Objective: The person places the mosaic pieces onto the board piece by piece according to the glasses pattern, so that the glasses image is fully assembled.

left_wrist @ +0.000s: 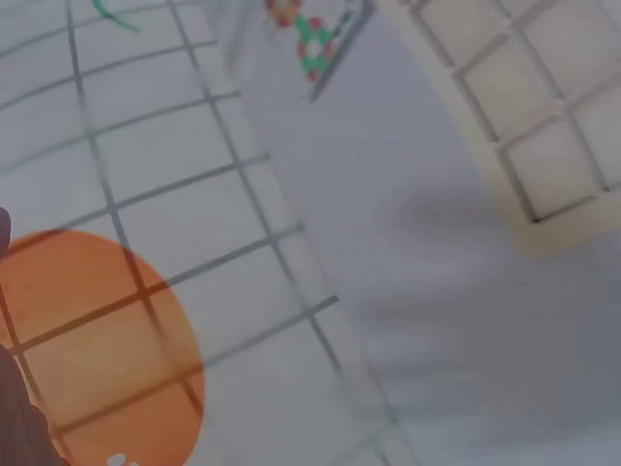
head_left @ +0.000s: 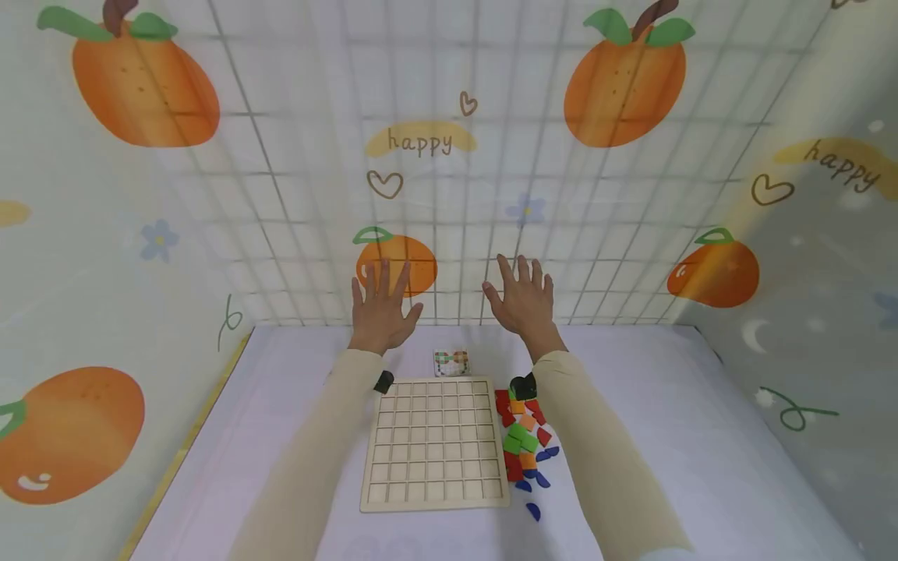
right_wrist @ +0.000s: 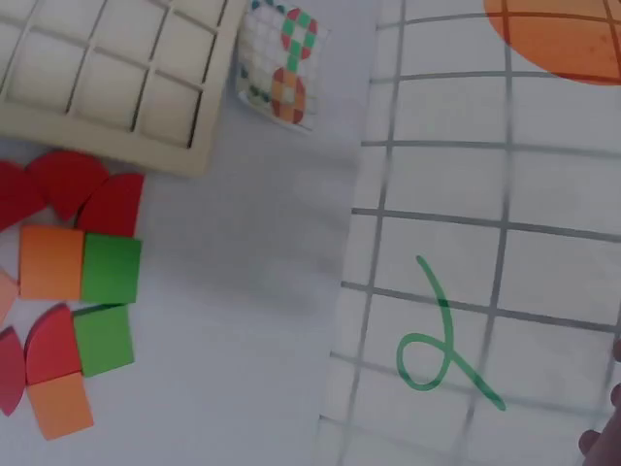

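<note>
Both hands are raised above the far end of the table with their fingers spread, holding nothing. My left hand point(head_left: 379, 315) is up beyond the far left corner of a wooden grid board point(head_left: 436, 506); only a sliver of its fingers point(left_wrist: 21, 417) shows in the left wrist view. My right hand point(head_left: 525, 304) is up beyond the board's far right corner, with a few fingertips point(right_wrist: 590, 442) at the right wrist view's edge. A small pattern card point(head_left: 451, 362) lies just behind the board, between the two forearms. The board's square cells hold no pieces.
Along the board's right side lie loose flat pieces: red quarter-rounds point(right_wrist: 112, 206), green squares point(right_wrist: 112, 269), orange squares point(right_wrist: 51, 263) and blue half-rounds point(head_left: 533, 511). Behind the table hangs a white grid-patterned curtain point(head_left: 316, 210) printed with oranges.
</note>
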The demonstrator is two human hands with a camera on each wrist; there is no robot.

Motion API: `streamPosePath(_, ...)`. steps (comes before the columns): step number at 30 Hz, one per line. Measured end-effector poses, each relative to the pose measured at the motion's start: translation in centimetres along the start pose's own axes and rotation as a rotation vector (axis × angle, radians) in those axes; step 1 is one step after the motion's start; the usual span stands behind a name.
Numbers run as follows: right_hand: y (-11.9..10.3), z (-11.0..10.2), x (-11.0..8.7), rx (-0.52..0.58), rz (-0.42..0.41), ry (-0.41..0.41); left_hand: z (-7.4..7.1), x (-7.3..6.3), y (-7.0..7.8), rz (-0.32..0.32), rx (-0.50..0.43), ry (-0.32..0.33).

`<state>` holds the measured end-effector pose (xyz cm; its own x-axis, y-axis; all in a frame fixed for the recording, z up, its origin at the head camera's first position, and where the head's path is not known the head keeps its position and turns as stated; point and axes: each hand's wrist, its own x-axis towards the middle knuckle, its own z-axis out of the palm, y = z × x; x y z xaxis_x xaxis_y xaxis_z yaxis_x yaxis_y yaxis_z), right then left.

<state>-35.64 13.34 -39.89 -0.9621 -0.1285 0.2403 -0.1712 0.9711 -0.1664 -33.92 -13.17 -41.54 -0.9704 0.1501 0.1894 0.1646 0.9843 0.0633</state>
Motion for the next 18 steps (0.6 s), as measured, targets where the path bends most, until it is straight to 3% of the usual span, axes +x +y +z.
streamPosePath(5,1.0,0.5,-1.2,0.031,-0.068,0.028,1.4,-2.4,-1.3,0.086,-0.053,0.033)
streamPosePath(8,1.8,1.3,-2.4,0.015,-0.123,0.016,2.3,-4.7,-1.4,0.106,-0.128,0.010)
streamPosePath(14,2.8,3.9,-6.0,-0.083,-0.303,-0.121,5.2,-9.9,-2.5,0.106,-0.285,-0.168)
streamPosePath(18,3.4,5.8,-8.5,-0.067,-0.355,-0.213,7.0,-12.9,-3.3,0.090,-0.318,-0.320)
